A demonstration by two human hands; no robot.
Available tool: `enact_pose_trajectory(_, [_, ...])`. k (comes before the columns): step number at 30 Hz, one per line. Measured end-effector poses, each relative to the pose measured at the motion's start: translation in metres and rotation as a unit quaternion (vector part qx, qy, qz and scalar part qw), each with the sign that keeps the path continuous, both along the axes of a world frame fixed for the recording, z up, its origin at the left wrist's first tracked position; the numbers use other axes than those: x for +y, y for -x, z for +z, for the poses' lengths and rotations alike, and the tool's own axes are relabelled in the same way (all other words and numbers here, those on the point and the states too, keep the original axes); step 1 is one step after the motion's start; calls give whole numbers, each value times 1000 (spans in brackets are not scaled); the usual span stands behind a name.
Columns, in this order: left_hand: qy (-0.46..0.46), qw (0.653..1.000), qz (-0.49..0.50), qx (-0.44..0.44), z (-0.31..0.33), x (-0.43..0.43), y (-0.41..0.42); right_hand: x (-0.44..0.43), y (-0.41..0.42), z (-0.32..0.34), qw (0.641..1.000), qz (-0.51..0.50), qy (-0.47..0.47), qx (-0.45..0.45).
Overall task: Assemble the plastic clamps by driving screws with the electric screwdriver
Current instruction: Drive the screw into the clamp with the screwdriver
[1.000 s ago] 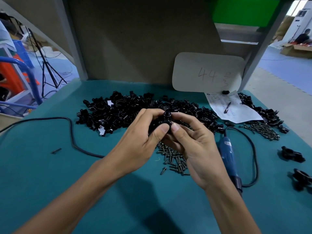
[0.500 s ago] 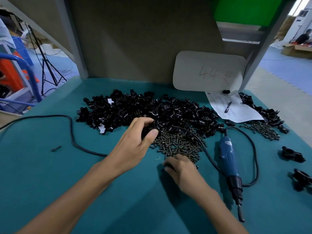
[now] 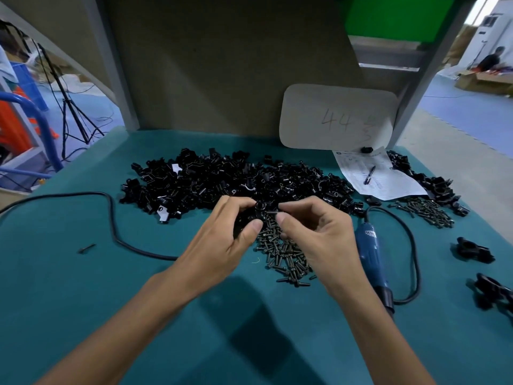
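Teal matting covers the bench (image 3: 83,301), which backs onto a brown panel (image 3: 222,65).

1. Left hand (image 3: 222,237): raised above the bench at centre. Its fingers are curled and, with the thumb, pinch a black clamp (image 3: 258,210).
2. Right hand (image 3: 319,237): level with the left hand and just beside it. Its thumb and forefinger pinch a screw (image 3: 272,213). The screw lies roughly level, with its free end pointing at the clamp. Contact between screw and clamp cannot be confirmed.
3. Parts pile (image 3: 208,184): loose black clamp parts spread wide just beyond both hands.
4. Screw heap (image 3: 283,254): directly beneath and between the two hands, on the matting.
5. Screwdriver (image 3: 370,251): blue body, lying flat just to the outside of the right hand and partly hidden by the right forearm. Neither hand touches it. Its cable (image 3: 413,254) loops round on the far side from the hand.
6. Cord (image 3: 111,218): black, curving across the matting on the outer side of the left hand.
7. Loose screw (image 3: 86,248): well apart from the left hand, beyond the cord.
8. Second heap (image 3: 427,213): more screws, well out past the right hand.
9. Assembled clamps (image 3: 474,250): two units, well apart from the right hand, near the bench edge.
10. Sheet (image 3: 388,184): printed paper beyond the right hand, with a pen (image 3: 370,175) on it. A pale card (image 3: 337,118) marked "44" leans behind it.
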State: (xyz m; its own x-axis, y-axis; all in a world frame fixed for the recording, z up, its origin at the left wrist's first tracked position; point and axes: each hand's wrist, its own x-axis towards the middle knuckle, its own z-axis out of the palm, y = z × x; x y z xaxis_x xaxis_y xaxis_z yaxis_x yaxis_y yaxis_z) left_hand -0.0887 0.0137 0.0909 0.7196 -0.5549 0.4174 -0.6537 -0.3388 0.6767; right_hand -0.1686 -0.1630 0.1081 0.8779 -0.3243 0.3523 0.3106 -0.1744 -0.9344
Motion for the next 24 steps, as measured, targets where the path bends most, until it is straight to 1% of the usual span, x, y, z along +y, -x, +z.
enact_pose_trajectory(5, [5, 1000, -3, -6, 1, 1, 0, 7, 2, 3, 999, -13, 39, 6])
enact_pose_trajectory(10, [15, 1000, -1, -7, 2, 1, 1, 8, 2, 3, 998, -36, 48, 10])
enact_pose_trajectory(18, [0, 1000, -13, -9, 4, 0, 2, 6, 2, 3, 992, -21, 120, 1])
enact_pose_trajectory(21, [0, 1000, -6, -8, 4, 2, 1, 3, 3, 2, 994, 24, 103, 14])
enact_pose_trajectory(24, [-7, 1000, -10, -15, 5, 3, 2, -2, 0, 3, 997, 51, 40, 46])
